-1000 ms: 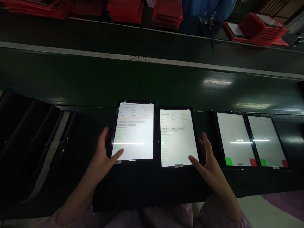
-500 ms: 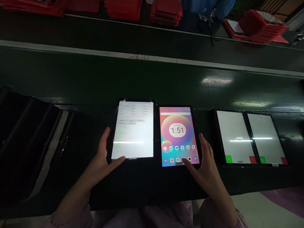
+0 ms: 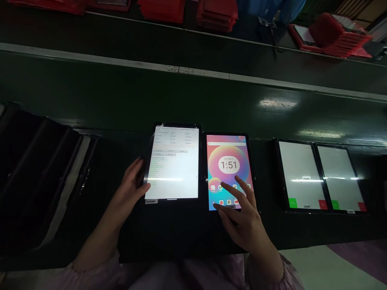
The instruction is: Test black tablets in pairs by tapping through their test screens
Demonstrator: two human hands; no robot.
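Two lit tablets lie side by side in front of me. The left tablet (image 3: 178,169) has a white screen with rows of checkboxes and green text. My left hand (image 3: 130,187) grips its left edge, with the thumb over the front and the fingers at the side. On the right tablet (image 3: 229,153) there is a colourful home screen with a clock reading 1:51. Over its lower part, my right hand (image 3: 242,209) has its fingers spread, the index fingertip near the bottom left icons. Whether the fingertips touch the glass I cannot tell.
Two more tablets (image 3: 300,173) with white screens and green and red corner squares lie to the right. A row of dark tablets (image 3: 33,173) leans at the left. Red pouches (image 3: 217,14) are stacked on the raised far shelf, beside a blue object (image 3: 272,10).
My right hand has moved from the right tablet's right edge leftwards over its screen, fingers now spread. The left thumb has slid back from the bottom towards the left tablet's left edge.
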